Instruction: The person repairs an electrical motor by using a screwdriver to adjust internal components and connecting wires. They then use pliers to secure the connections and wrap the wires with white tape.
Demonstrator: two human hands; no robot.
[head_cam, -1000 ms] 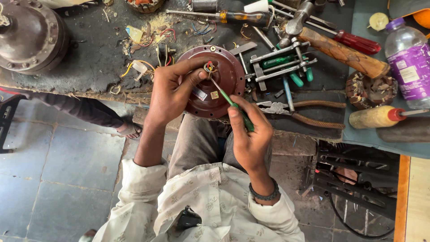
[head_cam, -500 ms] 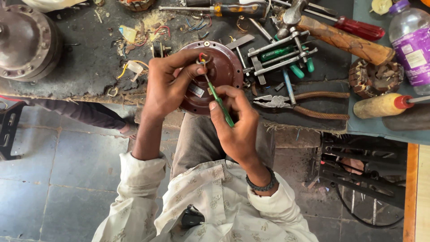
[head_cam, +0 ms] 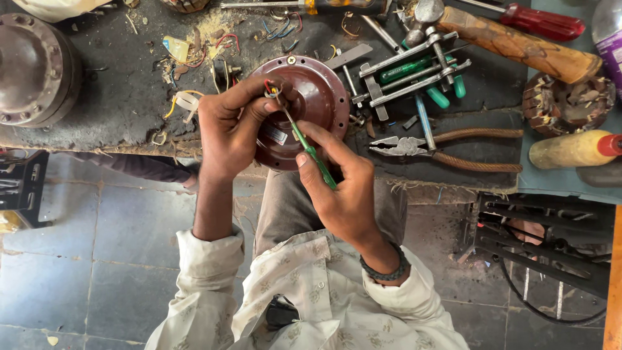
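Our left hand (head_cam: 230, 126) pinches the red wires (head_cam: 269, 87) on the maroon motor cover (head_cam: 317, 97); our right hand (head_cam: 340, 188) grips the green screwdriver (head_cam: 311, 152), best kept steady, pressing lightly.

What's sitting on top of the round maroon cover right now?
On the maroon cover: red wires pinched by the left hand, the green screwdriver tip held by the right hand. Hands hide its lower part.

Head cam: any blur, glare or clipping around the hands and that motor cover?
Head view: sharp, with no motion blur on the left hand or right hand; even daylight, soft shadows; mild sheen only on the maroon motor cover; green screwdriver crisp; the bottle at the top right corner is cut off by the frame.
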